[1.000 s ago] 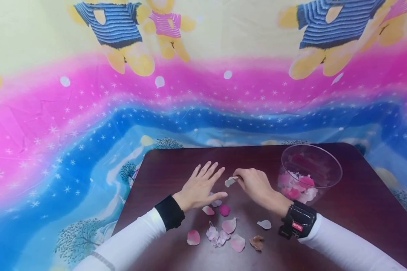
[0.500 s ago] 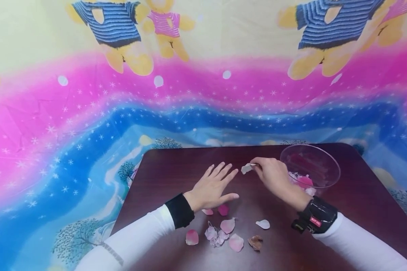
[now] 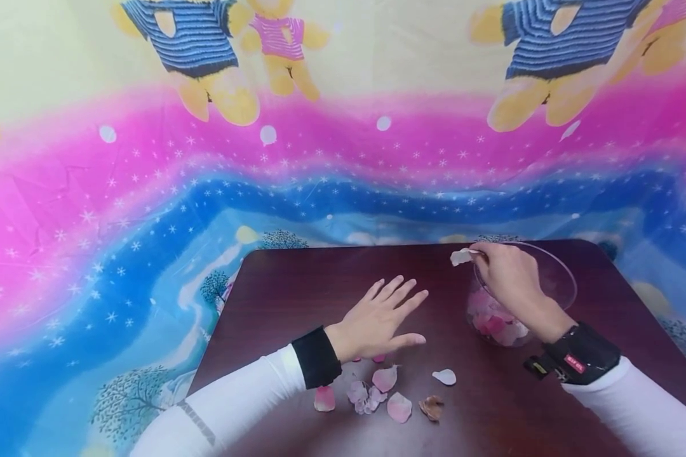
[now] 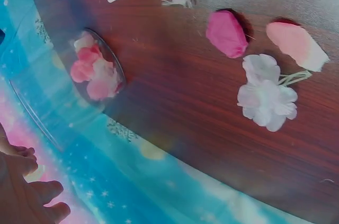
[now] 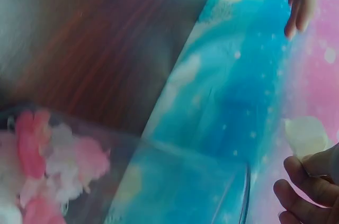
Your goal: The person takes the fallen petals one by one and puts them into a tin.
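The right hand [image 3: 505, 273] pinches a small white fabric petal [image 3: 460, 256] in its grip, held over the far left rim of the clear plastic bowl [image 3: 560, 279] of pink and white petals. The left hand [image 3: 380, 320], fingers spread flat, rests on the dark wooden counter [image 3: 297, 285] just beyond the loose pink petals [image 3: 377, 393] scattered near its front edge.

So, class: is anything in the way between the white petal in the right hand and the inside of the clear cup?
Nothing visible. The right hand holds the white petal by the clear cup's open rim, and no lid covers it.
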Motion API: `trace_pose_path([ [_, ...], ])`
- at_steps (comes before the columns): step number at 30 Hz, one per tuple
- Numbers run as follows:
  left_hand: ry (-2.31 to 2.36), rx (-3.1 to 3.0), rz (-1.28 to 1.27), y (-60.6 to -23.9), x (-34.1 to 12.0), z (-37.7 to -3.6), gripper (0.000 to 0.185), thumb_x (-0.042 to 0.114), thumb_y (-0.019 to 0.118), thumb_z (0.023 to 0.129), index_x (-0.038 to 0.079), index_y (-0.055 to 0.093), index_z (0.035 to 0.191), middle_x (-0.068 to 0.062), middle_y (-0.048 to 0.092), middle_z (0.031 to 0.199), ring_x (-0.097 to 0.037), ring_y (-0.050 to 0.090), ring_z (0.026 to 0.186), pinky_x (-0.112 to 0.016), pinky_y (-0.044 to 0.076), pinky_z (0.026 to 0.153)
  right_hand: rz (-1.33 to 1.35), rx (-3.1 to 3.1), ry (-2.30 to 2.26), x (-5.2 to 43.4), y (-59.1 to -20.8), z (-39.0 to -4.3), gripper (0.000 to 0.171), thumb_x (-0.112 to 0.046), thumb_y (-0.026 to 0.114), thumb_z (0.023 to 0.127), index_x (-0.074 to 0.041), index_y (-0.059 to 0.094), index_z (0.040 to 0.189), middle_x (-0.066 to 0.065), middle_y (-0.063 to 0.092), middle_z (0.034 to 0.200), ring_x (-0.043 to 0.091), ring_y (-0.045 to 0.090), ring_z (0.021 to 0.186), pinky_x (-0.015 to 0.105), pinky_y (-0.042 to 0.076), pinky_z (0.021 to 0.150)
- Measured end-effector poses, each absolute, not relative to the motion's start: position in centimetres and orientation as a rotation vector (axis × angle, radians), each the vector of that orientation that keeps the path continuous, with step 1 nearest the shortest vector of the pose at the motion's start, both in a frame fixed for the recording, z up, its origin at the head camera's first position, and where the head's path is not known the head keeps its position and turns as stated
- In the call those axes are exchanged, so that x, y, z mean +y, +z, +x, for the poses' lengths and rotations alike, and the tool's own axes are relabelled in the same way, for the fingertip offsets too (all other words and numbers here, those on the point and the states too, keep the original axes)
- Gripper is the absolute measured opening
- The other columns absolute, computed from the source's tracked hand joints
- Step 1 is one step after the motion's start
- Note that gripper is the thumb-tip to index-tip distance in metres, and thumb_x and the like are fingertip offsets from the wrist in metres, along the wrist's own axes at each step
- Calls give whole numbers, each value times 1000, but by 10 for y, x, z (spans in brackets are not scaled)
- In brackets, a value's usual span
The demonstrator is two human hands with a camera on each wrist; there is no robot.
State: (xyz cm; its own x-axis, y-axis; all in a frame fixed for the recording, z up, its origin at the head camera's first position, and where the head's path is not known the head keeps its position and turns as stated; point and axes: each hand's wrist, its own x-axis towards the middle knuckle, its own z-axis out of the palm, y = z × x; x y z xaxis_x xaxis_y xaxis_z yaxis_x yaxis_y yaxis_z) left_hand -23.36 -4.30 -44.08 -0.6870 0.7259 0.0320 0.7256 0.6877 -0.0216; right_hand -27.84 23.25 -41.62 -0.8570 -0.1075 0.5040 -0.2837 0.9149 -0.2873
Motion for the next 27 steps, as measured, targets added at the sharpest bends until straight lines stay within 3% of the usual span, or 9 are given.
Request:
trace_pose_path([
  [6, 16, -2838, -1246, -439, -41, -230, 78, 67, 39, 100, 28, 17, 164, -3, 23, 170, -25, 17, 159, -49, 20, 128, 193, -2612, 393, 256, -416, -288, 19, -14, 61, 96, -6, 76, 105, 21, 71, 76, 31, 57, 54, 40, 33, 40],
  [9, 11, -2834, -1250, -440, -41, -230, 77, 67, 39, 100, 28, 18, 164, -4, 25, 170, -26, 18, 159, -49, 20, 128, 142, -2710, 370, 267, -420, -292, 20, -14, 56, 95, -5, 73, 94, 18, 66, 69, 31, 56, 55, 42, 34, 42],
  [13, -3, -2845, -1251, -443, -42, -229, 76, 66, 39, 101, 28, 18, 164, -5, 25, 169, -26, 18, 159, -50, 19, 128, 107, -2916, 323, 277, -426, -293, 25, -23, 52, 94, -6, 69, 86, 18, 67, 73, 38, 63, 69, 51, 43, 52],
  [17, -8, -2847, -1247, -445, -43, -230, 76, 66, 39, 101, 27, 18, 164, -6, 25, 169, -27, 18, 159, -51, 19, 128, 131, -3011, 280, 278, -430, -291, 50, -47, 47, 100, -4, 71, 108, 31, 71, 105, 53, 65, 97, 64, 48, 72],
  [20, -1, -2847, -1241, -447, -42, -231, 76, 66, 38, 101, 28, 17, 164, -5, 24, 170, -26, 18, 159, -50, 19, 128, 152, -3003, 265, 275, -431, -289, 76, -65, 40, 100, -1, 63, 132, 34, 60, 131, 57, 54, 122, 70, 43, 93],
  [22, -1, -2857, -1235, -447, -43, -231, 77, 66, 38, 101, 28, 17, 164, -4, 24, 170, -25, 17, 159, -50, 19, 128, 161, -2995, 267, 272, -431, -288, 87, -73, 35, 98, 1, 57, 139, 33, 54, 140, 57, 43, 133, 72, 36, 104],
  [27, -18, -2879, -1202, -450, -48, -236, 77, 67, 38, 101, 28, 16, 164, -4, 23, 170, -26, 15, 160, -50, 17, 129, 205, -2956, 310, 259, -425, -282, 89, -74, 35, 97, -1, 52, 144, 33, 42, 151, 56, 28, 143, 73, 20, 115],
])
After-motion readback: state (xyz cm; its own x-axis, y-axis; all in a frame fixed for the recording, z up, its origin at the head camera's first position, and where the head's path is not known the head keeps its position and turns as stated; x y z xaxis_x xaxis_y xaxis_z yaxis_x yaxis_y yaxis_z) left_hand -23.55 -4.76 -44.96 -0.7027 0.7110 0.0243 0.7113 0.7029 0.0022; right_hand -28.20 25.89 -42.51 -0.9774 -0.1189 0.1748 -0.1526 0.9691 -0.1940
